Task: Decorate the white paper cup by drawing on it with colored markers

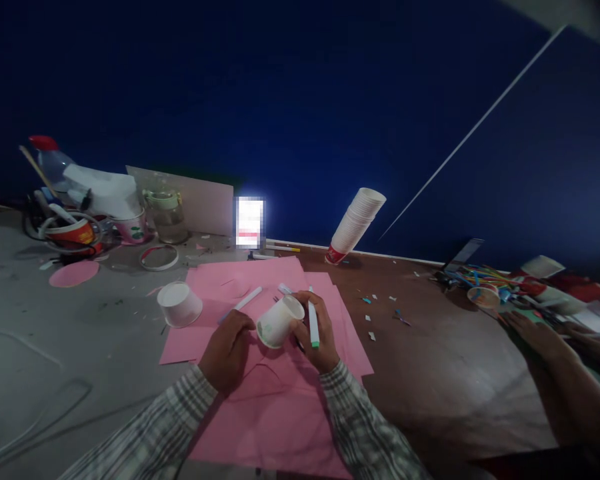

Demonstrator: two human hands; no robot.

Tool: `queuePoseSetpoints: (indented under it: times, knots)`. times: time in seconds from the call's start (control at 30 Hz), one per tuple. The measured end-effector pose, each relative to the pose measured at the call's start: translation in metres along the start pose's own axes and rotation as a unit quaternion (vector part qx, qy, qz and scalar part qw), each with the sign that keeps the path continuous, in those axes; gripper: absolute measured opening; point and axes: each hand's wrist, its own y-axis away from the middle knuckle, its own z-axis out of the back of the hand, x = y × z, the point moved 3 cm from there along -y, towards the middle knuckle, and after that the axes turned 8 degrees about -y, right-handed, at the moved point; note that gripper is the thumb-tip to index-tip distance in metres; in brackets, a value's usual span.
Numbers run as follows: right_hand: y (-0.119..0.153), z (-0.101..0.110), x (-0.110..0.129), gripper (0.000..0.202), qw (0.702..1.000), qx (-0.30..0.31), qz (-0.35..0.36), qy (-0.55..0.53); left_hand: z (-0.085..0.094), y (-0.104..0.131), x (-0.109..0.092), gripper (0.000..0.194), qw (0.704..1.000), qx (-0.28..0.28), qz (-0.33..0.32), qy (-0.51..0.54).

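Note:
A white paper cup [279,321] with a faint green print lies tilted between my hands, over pink paper sheets [265,413]. My right hand [317,333] is closed, with a white green-ended marker [313,323] across its fingers and the thumb against the cup. My left hand [229,350] has its fingers curled in beside the cup's wide rim; whether they touch it, or hold anything, is hidden. Another white marker [249,298] lies on the sheets just beyond. To the left, a second white cup [179,304] stands upside down at the paper's edge.
A leaning stack of paper cups [356,225] stands at the back. Behind on the left are a pen holder [75,237], a glass jar [165,217] and a tape roll [159,257]. Paper scraps [372,336] dot the brown surface. Another person's hand [540,337] rests at right.

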Motion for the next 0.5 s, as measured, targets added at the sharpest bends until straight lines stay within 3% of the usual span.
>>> queuePoseSetpoints:
  times: [0.13,0.27,0.4,0.5]
  knots:
    - [-0.001,0.000,0.001,0.045,0.998,-0.005,-0.048,-0.049,0.003,-0.003,0.005,0.020,0.987,0.038,0.122,0.095]
    - [0.000,-0.002,0.002,0.050,0.990,0.006,-0.095,-0.103,0.005,-0.002,0.012,0.040,0.948,0.086,0.242,0.187]
    - [0.004,-0.006,-0.001,0.057,0.969,0.029,-0.152,-0.195,0.000,-0.003,0.007,0.074,0.911,0.154,0.259,0.280]
    - [0.006,-0.011,-0.003,0.061,0.948,0.043,-0.182,-0.256,-0.006,-0.002,0.004,0.082,0.884,0.216,0.253,0.328]
